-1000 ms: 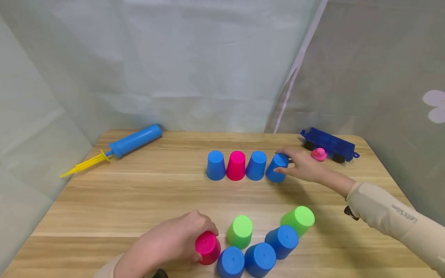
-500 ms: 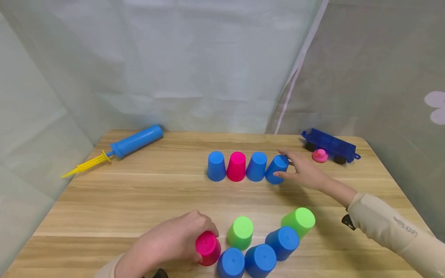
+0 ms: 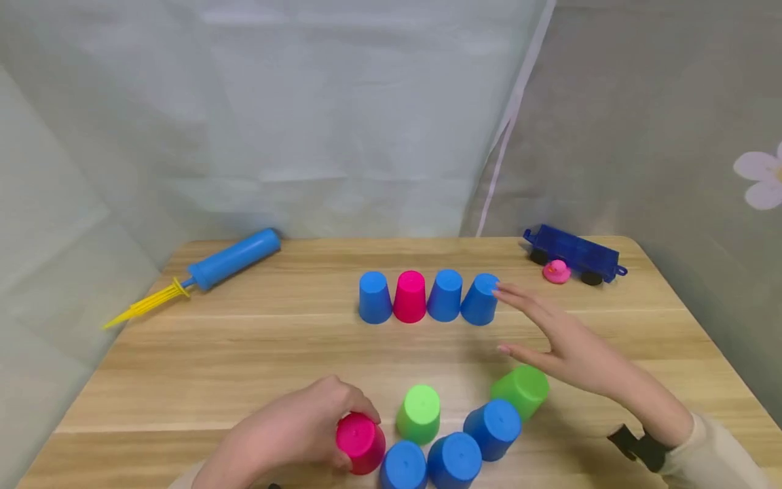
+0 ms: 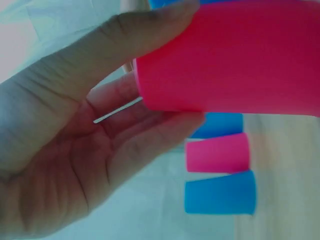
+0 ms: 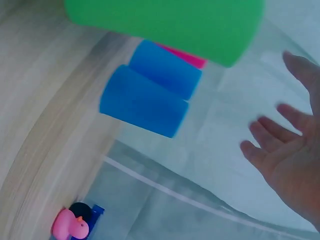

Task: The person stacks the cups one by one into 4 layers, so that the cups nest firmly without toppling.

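My left hand (image 3: pixel 302 422) grips a pink cup (image 3: pixel 360 444) that stands upside down on the table; in the left wrist view the thumb lies on one side of it, fingers on the other. Beside it a blue cup (image 3: pixel 404 465) begins a slanting line of blue cups ending at a green cup (image 3: pixel 520 392) on the right. Another green cup (image 3: pixel 419 414) stands behind that line. My right hand (image 3: pixel 577 346), fingers spread and holding nothing, hovers behind the right green cup. Farther back, an upside-down row ends at a blue cup (image 3: pixel 479 301), next to a blue cup (image 3: pixel 444 296).
The back row also has a pink cup (image 3: pixel 409 297) and a blue cup (image 3: pixel 375 299) at its left end. A blue and yellow hand pump (image 3: pixel 235 259) lies back left. Back right, a dark blue toy wagon (image 3: pixel 572 251) stands by a pink rubber duck (image 3: pixel 556 272).
My right hand has let go of the rightmost blue cup in the back row and drawn back toward me, fingers spread. My left hand keeps its hold on the pink cup.
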Motion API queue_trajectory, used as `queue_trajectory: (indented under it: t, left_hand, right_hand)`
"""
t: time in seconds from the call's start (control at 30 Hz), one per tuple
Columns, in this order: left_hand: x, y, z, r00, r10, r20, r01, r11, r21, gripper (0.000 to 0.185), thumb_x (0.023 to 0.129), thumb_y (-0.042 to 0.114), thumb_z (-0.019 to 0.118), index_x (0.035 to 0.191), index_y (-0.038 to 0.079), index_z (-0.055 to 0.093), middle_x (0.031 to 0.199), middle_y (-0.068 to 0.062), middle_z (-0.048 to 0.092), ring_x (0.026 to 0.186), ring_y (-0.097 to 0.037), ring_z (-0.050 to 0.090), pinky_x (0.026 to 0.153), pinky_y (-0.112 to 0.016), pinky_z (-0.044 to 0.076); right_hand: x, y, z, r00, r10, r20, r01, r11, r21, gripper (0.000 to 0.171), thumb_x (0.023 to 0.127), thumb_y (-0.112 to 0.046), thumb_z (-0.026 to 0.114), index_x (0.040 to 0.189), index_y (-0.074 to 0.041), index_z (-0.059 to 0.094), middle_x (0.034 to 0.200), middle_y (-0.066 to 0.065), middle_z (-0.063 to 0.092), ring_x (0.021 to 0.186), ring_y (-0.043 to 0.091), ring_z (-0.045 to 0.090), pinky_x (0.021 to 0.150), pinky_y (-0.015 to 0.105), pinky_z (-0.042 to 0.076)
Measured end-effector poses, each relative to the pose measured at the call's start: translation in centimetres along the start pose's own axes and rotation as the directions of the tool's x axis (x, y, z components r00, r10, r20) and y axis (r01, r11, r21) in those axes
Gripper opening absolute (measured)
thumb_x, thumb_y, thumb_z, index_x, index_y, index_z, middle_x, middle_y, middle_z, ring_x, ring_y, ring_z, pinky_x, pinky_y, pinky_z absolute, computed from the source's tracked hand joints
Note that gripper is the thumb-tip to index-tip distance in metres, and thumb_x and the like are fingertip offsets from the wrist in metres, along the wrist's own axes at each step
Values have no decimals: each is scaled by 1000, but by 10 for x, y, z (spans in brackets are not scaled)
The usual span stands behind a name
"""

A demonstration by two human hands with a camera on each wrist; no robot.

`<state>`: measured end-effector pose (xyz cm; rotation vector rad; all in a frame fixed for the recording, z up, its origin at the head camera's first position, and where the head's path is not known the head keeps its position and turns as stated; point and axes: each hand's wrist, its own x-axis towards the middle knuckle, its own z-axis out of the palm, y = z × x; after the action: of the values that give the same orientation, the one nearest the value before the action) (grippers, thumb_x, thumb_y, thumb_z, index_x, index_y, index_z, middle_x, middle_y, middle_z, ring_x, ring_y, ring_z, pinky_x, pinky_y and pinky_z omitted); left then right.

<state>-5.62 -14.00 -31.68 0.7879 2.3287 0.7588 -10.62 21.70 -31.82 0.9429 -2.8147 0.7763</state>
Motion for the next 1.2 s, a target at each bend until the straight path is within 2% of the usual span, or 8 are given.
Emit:
queue_trajectory:
  t: [0.13, 0.27, 0.43, 0.57, 0.83, 0.97, 1.07, 1.2]
  left_hand:
    - [-5, -8, 6, 1000, 0, -22, -3, 994, -110, 46, 68, 21, 84, 111, 23, 68, 98, 16, 66, 87, 1, 57, 70, -17, 51]
    - [-7, -16, 11, 999, 32, -43, -40, 978, -207, 46, 71, 22, 82, 115, 23, 67, 102, 16, 66, 89, 2, 57, 73, -16, 50]
    - [-6, -22, 15, 983, 151, -105, -167, 973, -157, 42, 73, 23, 80, 113, 20, 66, 103, 16, 65, 92, 2, 58, 78, -18, 50]
    - [-7, -24, 17, 975, 179, -135, -198, 970, -144, 42, 74, 24, 80, 112, 20, 63, 105, 16, 65, 95, 1, 58, 81, -19, 50]
    - [-10, -38, 27, 976, 143, -167, -190, 928, -321, 45, 75, 28, 79, 116, 18, 63, 111, 7, 65, 101, -5, 59, 79, -19, 51]
    - [-12, -44, 36, 954, 163, -251, -243, 910, -336, 51, 77, 32, 76, 123, 14, 60, 117, -3, 64, 104, -8, 59, 79, -21, 52]
    - [-14, -43, 36, 930, 154, -333, -256, 923, -288, 52, 78, 35, 75, 124, 18, 59, 118, -3, 64, 105, -9, 59, 80, -23, 52]
    - [-17, -34, 23, 907, 70, -415, -194, 945, -263, 51, 75, 38, 77, 122, 29, 60, 117, 6, 64, 106, -10, 58, 83, -28, 52]
  right_hand:
    - [-20, -5, 3, 997, -18, 70, 23, 997, -68, 59, 87, -37, 65, 140, -23, 43, 140, -3, 46, 127, 22, 45, 93, 46, 46]
    - [-36, -2, 11, 991, 19, 132, -14, 999, -38, 58, 87, -41, 63, 139, -29, 42, 139, -8, 47, 125, 20, 47, 91, 44, 48]
    - [-51, 11, 17, 986, 63, 155, -70, 997, 43, 58, 85, -39, 66, 138, -33, 42, 137, -13, 47, 125, 12, 46, 92, 37, 48]
    - [-52, 22, 18, 984, -16, 176, -3, 994, 107, 53, 83, -34, 69, 132, -28, 51, 136, -10, 49, 125, 6, 45, 92, 30, 47]
    - [-40, 30, 17, 948, -153, 278, 69, 954, 291, 44, 85, -30, 67, 126, -18, 57, 122, 1, 62, 110, 8, 57, 84, 25, 50]
    - [-38, 30, 15, 938, -178, 297, 89, 953, 290, 46, 83, -32, 68, 125, -17, 58, 121, 0, 63, 111, 9, 57, 86, 24, 49]
    - [-38, 30, 14, 939, -173, 297, 85, 954, 288, 47, 82, -33, 70, 124, -17, 59, 120, 0, 63, 111, 8, 57, 86, 23, 48]
    - [-37, 30, 14, 943, -178, 280, 96, 954, 284, 46, 81, -34, 71, 123, -20, 60, 119, -2, 64, 110, 7, 57, 86, 23, 48]
